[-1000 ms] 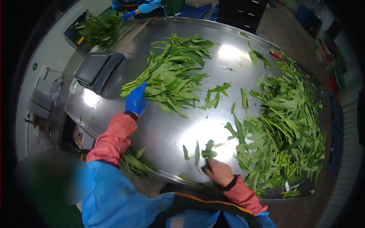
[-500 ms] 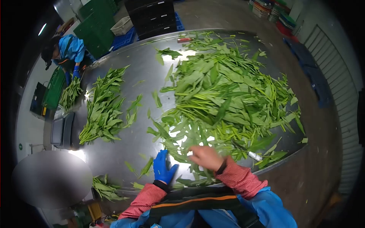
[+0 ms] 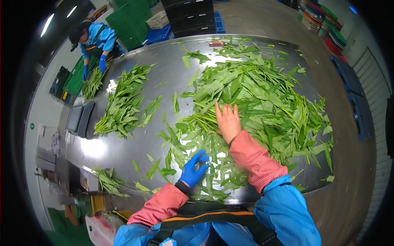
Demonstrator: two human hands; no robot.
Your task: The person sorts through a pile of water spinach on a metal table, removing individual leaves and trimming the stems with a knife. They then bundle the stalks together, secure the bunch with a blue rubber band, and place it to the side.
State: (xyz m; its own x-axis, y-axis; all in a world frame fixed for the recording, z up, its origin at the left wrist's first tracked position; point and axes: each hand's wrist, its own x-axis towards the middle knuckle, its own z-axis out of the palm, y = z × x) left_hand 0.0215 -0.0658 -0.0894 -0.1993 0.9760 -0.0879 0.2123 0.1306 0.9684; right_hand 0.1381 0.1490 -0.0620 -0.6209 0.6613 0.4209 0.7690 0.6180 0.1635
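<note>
A large heap of leafy green vegetables [image 3: 262, 98], with long leaves and pale stems, covers the right side of the metal table [image 3: 164, 119]. My bare right hand [image 3: 228, 121] lies on the stems at the heap's near left side, fingers stretched out and spread. Lower down, my left hand [image 3: 193, 169], in a blue glove, is over loose leaves [image 3: 217, 172] at the near edge, its curved fingers apart and nothing seen in them. Between the heap and my left hand more leaves are scattered on the shiny metal.
Bundled greens [image 3: 123, 102] lie on the table's left part, and a small bunch [image 3: 108, 181] at its near left corner. A co-worker [image 3: 96, 41] in blue handles greens at the far left. A red object [image 3: 216, 44] lies by the far edge; black crates [image 3: 188, 18] stand behind.
My right hand has moved up and away from me, from the loose leaves onto the heap. My left hand has shifted slightly right. The white-handled object seen at the lower right is now out of sight.
</note>
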